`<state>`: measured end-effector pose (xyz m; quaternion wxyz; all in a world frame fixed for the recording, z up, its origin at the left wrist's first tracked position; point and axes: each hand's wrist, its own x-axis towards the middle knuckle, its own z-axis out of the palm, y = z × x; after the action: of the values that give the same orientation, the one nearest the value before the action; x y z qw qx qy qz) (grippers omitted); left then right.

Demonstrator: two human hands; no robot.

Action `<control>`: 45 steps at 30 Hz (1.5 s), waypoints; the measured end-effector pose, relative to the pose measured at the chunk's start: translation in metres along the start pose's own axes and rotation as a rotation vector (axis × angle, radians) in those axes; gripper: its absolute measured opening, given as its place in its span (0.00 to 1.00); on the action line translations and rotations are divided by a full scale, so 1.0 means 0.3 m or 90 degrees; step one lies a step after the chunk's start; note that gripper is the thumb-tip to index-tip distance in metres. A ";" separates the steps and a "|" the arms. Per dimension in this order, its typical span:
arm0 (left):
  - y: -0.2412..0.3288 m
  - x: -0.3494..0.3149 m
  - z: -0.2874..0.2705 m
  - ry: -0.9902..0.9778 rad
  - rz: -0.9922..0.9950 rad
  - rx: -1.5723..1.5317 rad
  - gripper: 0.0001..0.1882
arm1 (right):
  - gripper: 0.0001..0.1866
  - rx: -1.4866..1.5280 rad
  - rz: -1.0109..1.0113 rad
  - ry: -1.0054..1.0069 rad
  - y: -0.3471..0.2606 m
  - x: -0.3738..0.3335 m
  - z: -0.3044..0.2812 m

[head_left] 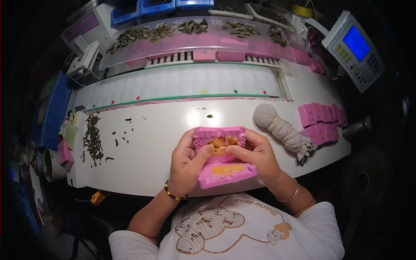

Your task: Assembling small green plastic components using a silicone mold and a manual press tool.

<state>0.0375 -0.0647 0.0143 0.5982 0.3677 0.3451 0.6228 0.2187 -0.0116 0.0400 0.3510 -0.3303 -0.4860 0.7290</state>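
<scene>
step: pulling a yellow-orange wax piece (220, 145) out of an opened pink rubber mould (223, 156); looks like mid-extraction, piece not yet free of the cavity.
mould position: held just above the near edge of the white bench (151, 143), close to the body; two halves splayed like a book, upper half (220, 135) tilted away, lower half (227, 173) facing the camera with more orange in its cavity.
left hand (187, 164): curled tight round the mould's left side, thumb (203, 158) laid across the hinge area, pressing the halves apart. Closed grip, holding the mould.
right hand (255, 157): wrapped round the right edge, thumb and forefinger (234, 150) pinched together at the wax in the upper cavity. Whether they actually grip the wax or only touch it: cannot tell.
how to do it well: my read — flex the rubber back rather than tugging; lift the piece evenly, thin parts could snap.
nearby: cloth powder bag (279, 125) just right of the hands; stack of closed pink moulds (321, 123) beyond it; dark scrap bits (93, 138) well to the left.
</scene>
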 end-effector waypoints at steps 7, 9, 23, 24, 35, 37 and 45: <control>0.020 0.001 0.007 -0.008 0.008 0.029 0.20 | 0.15 -0.018 -0.028 0.007 0.000 0.000 0.003; 0.017 0.000 0.009 -0.005 0.011 0.027 0.20 | 0.15 -0.016 -0.026 0.007 -0.003 0.000 0.005; 0.013 -0.006 -0.005 -0.031 0.006 0.026 0.21 | 0.16 -0.060 -0.039 -0.009 -0.005 0.001 -0.006; 0.013 -0.007 -0.005 -0.027 0.002 0.027 0.20 | 0.15 -0.068 -0.041 -0.017 -0.003 0.002 -0.010; 0.004 -0.021 -0.025 0.039 -0.002 0.013 0.19 | 0.16 -0.134 -0.060 -0.103 -0.024 0.005 -0.061; 0.007 -0.020 -0.031 0.021 -0.033 -0.005 0.23 | 0.15 -0.166 -0.075 -0.073 -0.027 0.001 -0.050; 0.013 -0.027 -0.007 -0.009 -0.021 0.026 0.29 | 0.12 -0.217 -0.097 0.028 0.019 0.000 -0.041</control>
<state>0.0337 -0.0729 0.0163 0.6030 0.3787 0.3594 0.6031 0.2278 -0.0073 0.0308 0.3547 -0.3631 -0.6184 0.5999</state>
